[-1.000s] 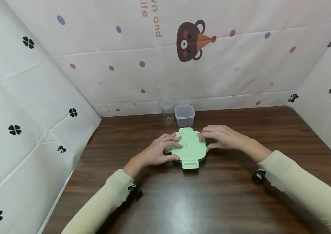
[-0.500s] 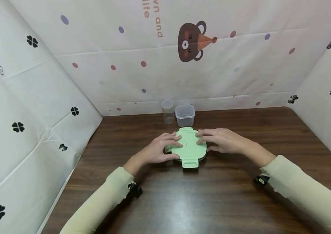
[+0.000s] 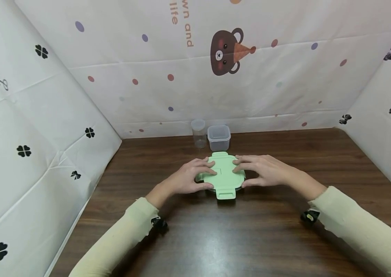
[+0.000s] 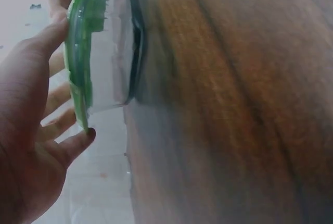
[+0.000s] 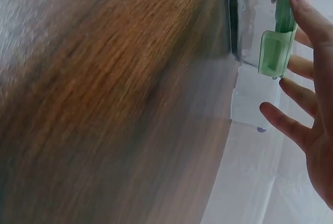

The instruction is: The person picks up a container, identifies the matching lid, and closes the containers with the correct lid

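Observation:
A glass food container with a light green snap lid [image 3: 228,177] stands on the table. My left hand [image 3: 186,179] grips its left side, thumb at the lid's edge and fingers bent over the top. On the right, my right hand [image 3: 266,171] rests spread fingertips on the lid, its thumb at the near right rim. The front flap [image 3: 225,194] and back flap [image 3: 220,154] stick out. In the right wrist view a green flap [image 5: 274,53] hangs down against the glass wall [image 5: 252,21]. The left wrist view shows the clear glass side [image 4: 112,47] below the lid.
Behind the container stand a clear round jar [image 3: 199,134] and a small clear square tub [image 3: 218,137], close together. The brown wooden table [image 3: 195,238] reaches printed white sheeting [image 3: 140,96] at the back and sides.
My right hand has shifted slightly toward the front along the lid's right side, its thumb now at the near right rim. My left hand and the container stay nearly in place.

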`<move>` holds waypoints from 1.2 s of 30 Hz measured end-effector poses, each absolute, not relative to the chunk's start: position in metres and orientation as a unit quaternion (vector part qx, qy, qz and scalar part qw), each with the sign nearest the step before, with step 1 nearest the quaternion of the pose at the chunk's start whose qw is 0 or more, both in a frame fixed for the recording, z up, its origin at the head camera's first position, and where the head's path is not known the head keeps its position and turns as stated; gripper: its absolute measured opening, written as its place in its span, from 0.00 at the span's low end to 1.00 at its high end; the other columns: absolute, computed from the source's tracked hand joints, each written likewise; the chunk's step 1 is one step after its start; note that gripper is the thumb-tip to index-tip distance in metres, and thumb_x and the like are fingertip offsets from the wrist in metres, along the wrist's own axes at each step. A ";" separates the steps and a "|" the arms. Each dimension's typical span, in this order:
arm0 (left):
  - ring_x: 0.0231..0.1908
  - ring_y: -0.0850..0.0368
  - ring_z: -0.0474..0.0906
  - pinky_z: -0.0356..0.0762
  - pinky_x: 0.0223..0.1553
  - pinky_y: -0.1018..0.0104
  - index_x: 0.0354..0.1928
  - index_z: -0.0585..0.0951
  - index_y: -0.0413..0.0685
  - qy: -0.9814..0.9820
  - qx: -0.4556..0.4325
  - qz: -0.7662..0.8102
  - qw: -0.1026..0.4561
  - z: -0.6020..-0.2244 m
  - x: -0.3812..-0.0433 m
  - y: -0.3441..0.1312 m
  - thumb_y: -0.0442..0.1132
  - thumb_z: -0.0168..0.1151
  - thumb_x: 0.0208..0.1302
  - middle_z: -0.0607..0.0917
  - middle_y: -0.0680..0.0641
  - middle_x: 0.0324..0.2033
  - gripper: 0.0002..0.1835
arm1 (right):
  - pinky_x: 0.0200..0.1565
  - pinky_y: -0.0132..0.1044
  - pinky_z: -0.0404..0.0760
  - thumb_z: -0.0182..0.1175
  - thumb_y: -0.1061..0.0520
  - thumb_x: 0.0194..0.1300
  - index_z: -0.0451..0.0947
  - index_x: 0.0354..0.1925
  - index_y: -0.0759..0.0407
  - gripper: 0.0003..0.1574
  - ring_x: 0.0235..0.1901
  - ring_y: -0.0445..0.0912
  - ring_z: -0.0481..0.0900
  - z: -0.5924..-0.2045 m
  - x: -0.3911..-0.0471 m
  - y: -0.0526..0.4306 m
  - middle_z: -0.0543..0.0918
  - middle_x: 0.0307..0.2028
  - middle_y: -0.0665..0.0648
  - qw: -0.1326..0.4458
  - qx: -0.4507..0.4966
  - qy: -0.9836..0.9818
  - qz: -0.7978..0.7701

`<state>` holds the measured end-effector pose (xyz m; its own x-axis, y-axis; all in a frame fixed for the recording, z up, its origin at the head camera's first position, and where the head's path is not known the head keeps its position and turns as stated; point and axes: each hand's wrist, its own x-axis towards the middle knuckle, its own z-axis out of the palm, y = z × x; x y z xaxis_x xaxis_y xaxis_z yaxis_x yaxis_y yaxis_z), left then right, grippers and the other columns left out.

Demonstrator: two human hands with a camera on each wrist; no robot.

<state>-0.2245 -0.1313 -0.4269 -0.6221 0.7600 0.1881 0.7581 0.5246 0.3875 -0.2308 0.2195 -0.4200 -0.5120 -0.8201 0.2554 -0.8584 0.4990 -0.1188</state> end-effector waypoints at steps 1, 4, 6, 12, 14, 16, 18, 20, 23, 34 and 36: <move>0.86 0.40 0.69 0.72 0.86 0.43 0.66 0.89 0.51 0.875 0.435 0.213 0.007 -0.425 -0.225 -0.131 0.54 0.77 0.74 0.81 0.42 0.79 0.25 | 0.56 0.56 0.94 0.79 0.38 0.69 0.89 0.63 0.46 0.30 0.74 0.61 0.84 -0.420 -0.231 0.219 0.89 0.70 0.58 0.081 0.485 -0.863 0.117; 0.85 0.40 0.69 0.73 0.86 0.42 0.67 0.89 0.52 0.878 0.437 0.194 0.025 -0.417 -0.225 -0.131 0.55 0.75 0.76 0.80 0.42 0.80 0.25 | 0.57 0.57 0.94 0.79 0.38 0.68 0.89 0.63 0.46 0.30 0.74 0.60 0.84 -0.419 -0.231 0.218 0.89 0.70 0.57 0.076 0.482 -0.865 0.117; 0.84 0.39 0.71 0.74 0.85 0.42 0.66 0.89 0.51 0.876 0.445 0.184 0.032 -0.412 -0.227 -0.131 0.53 0.74 0.77 0.80 0.41 0.79 0.23 | 0.57 0.57 0.94 0.79 0.37 0.67 0.89 0.63 0.46 0.30 0.74 0.60 0.84 -0.418 -0.231 0.217 0.89 0.70 0.57 0.074 0.480 -0.866 0.115; 0.81 0.38 0.75 0.76 0.83 0.41 0.64 0.90 0.50 0.863 0.477 0.162 0.040 -0.399 -0.234 -0.136 0.44 0.71 0.78 0.83 0.39 0.76 0.17 | 0.56 0.56 0.94 0.79 0.36 0.67 0.89 0.62 0.45 0.30 0.73 0.59 0.85 -0.417 -0.230 0.216 0.89 0.71 0.57 0.067 0.475 -0.870 0.112; 0.81 0.38 0.76 0.76 0.83 0.41 0.64 0.90 0.50 0.863 0.480 0.149 0.045 -0.397 -0.236 -0.140 0.41 0.70 0.77 0.83 0.39 0.76 0.17 | 0.56 0.56 0.94 0.79 0.36 0.68 0.89 0.62 0.44 0.30 0.74 0.59 0.85 -0.418 -0.229 0.216 0.89 0.71 0.57 0.066 0.475 -0.871 0.112; 0.80 0.39 0.77 0.77 0.82 0.41 0.64 0.90 0.51 0.865 0.481 0.137 0.049 -0.395 -0.237 -0.144 0.36 0.69 0.76 0.84 0.40 0.76 0.18 | 0.56 0.56 0.94 0.79 0.36 0.67 0.89 0.62 0.44 0.30 0.74 0.59 0.85 -0.418 -0.229 0.216 0.89 0.71 0.57 0.067 0.476 -0.870 0.113; 0.79 0.40 0.79 0.79 0.81 0.41 0.64 0.90 0.51 0.863 0.487 0.126 0.049 -0.394 -0.239 -0.147 0.31 0.70 0.73 0.84 0.41 0.76 0.20 | 0.56 0.56 0.94 0.79 0.36 0.67 0.89 0.62 0.44 0.30 0.74 0.59 0.85 -0.419 -0.229 0.217 0.89 0.70 0.57 0.071 0.478 -0.868 0.114; 0.78 0.41 0.80 0.81 0.80 0.43 0.63 0.91 0.51 0.860 0.494 0.118 0.049 -0.392 -0.240 -0.150 0.27 0.70 0.72 0.84 0.41 0.76 0.21 | 0.55 0.56 0.94 0.80 0.37 0.67 0.89 0.62 0.44 0.30 0.73 0.59 0.85 -0.419 -0.230 0.218 0.89 0.70 0.57 0.075 0.479 -0.867 0.114; 0.77 0.42 0.81 0.82 0.78 0.46 0.62 0.92 0.51 0.853 0.508 0.111 0.046 -0.390 -0.241 -0.151 0.25 0.72 0.72 0.85 0.41 0.75 0.21 | 0.55 0.55 0.94 0.80 0.37 0.66 0.89 0.61 0.44 0.30 0.73 0.59 0.85 -0.420 -0.231 0.219 0.90 0.70 0.57 0.080 0.483 -0.864 0.117; 0.76 0.42 0.82 0.89 0.71 0.54 0.59 0.94 0.51 0.846 0.523 0.099 0.035 -0.387 -0.246 -0.147 0.29 0.78 0.71 0.87 0.40 0.73 0.18 | 0.55 0.55 0.94 0.80 0.38 0.66 0.89 0.62 0.44 0.30 0.73 0.59 0.85 -0.420 -0.232 0.218 0.89 0.70 0.57 0.083 0.485 -0.862 0.121; 0.76 0.42 0.83 0.90 0.69 0.55 0.58 0.94 0.51 0.846 0.524 0.094 0.031 -0.387 -0.246 -0.145 0.30 0.79 0.70 0.87 0.40 0.72 0.17 | 0.56 0.56 0.94 0.80 0.38 0.66 0.89 0.61 0.44 0.30 0.73 0.59 0.85 -0.420 -0.232 0.218 0.90 0.70 0.57 0.084 0.485 -0.862 0.122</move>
<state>-0.2461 -0.1454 -0.3873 -0.4482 0.8928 0.0461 0.8809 0.4323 0.1926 -0.2322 0.2175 -0.4197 -0.5147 -0.8161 0.2628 -0.8570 0.4989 -0.1292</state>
